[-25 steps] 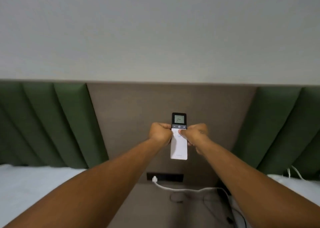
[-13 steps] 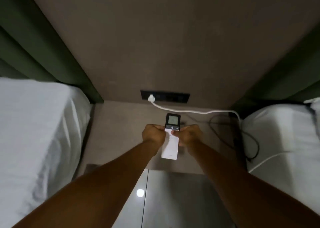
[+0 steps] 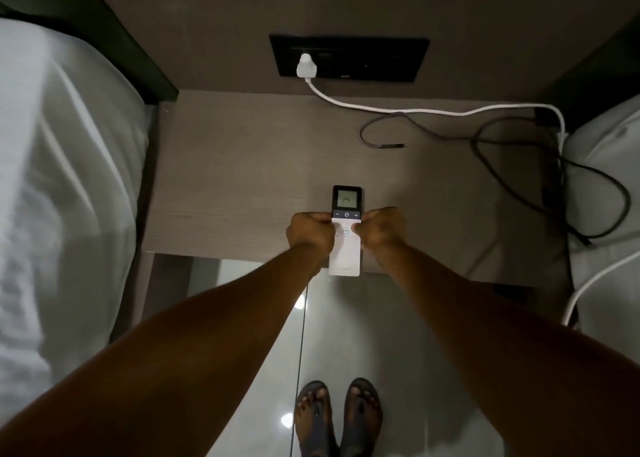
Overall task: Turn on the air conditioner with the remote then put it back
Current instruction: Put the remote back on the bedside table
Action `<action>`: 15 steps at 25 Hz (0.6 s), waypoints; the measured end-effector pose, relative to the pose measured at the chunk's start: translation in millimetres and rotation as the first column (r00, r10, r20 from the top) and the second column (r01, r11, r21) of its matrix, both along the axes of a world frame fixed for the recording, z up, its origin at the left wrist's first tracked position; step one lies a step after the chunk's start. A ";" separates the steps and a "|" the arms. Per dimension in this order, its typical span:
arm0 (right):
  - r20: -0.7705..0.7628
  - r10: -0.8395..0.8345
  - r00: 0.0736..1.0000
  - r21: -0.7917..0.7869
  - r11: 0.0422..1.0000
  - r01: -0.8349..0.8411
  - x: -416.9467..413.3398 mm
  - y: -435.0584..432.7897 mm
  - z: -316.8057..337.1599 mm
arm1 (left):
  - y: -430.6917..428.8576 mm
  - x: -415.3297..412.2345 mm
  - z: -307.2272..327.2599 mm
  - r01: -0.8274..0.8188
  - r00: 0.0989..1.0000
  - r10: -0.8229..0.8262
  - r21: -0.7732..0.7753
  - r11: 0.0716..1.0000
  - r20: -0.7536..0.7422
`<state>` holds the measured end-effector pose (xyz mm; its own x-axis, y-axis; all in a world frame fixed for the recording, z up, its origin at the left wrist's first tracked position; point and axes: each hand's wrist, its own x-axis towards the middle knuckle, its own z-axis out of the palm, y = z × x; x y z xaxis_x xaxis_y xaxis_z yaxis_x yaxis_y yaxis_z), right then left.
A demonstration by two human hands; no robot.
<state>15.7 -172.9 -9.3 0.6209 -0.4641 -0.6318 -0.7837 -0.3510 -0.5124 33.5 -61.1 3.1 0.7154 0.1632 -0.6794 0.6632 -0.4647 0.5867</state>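
Note:
I hold a slim white remote (image 3: 345,248) with a black top over the front edge of the bedside table (image 3: 242,179). Its small screen (image 3: 346,199) reads 24, and a power button sits just below it. My left hand (image 3: 310,232) grips the remote's left side and my right hand (image 3: 379,230) grips its right side, thumbs on the front face. The remote's lower end juts past the table's front edge. No air conditioner is in view.
A black socket panel (image 3: 374,58) on the wall holds a white plug (image 3: 306,65) whose white cable (image 3: 433,110) runs right. Dark cables (image 3: 519,165) lie on the table's right part. White beds stand at left (image 3: 62,179) and right (image 3: 606,186). My sandalled feet (image 3: 337,418) stand on glossy tiles.
The view has tilted down from the wall and headboard to the bedside table and floor. Both hands have kept hold of the remote and lowered it toward the table.

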 end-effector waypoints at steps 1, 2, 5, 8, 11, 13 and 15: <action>0.008 -0.007 1.000 -0.008 1.000 0.008 1.8 -1.7 -1.6 | -1.6 2.6 -2.7 0.016 1.000 -0.016 0.002 1.000 0.013; 0.010 -0.014 1.000 -0.016 1.000 0.014 3.7 -2.7 -3.0 | -3.0 5.5 -5.3 0.034 0.999 -0.034 0.004 0.999 0.021; 0.002 -0.003 1.000 -0.059 0.998 0.003 8.5 -3.6 -9.1 | -4.9 10.2 -14.1 0.046 0.999 -0.046 0.002 0.999 0.024; -0.012 0.015 1.000 -0.083 0.996 -0.016 10.7 -3.5 -15.3 | -4.3 10.6 -22.0 0.043 0.999 -0.043 -0.010 0.999 0.031; -0.010 0.015 1.000 -0.104 0.994 -0.016 12.8 -2.5 -20.2 | -2.8 13.9 -27.9 0.029 0.999 -0.029 -0.022 0.999 0.036; 0.000 -0.011 1.000 -0.101 0.995 0.010 13.4 -2.5 -21.9 | -1.6 14.9 -29.7 0.016 0.999 -0.015 -0.032 0.999 0.040; 0.011 -0.024 1.000 -0.101 0.995 0.025 13.2 -2.7 -26.1 | -0.1 14.2 -33.3 0.034 0.998 -0.032 -0.036 0.999 0.058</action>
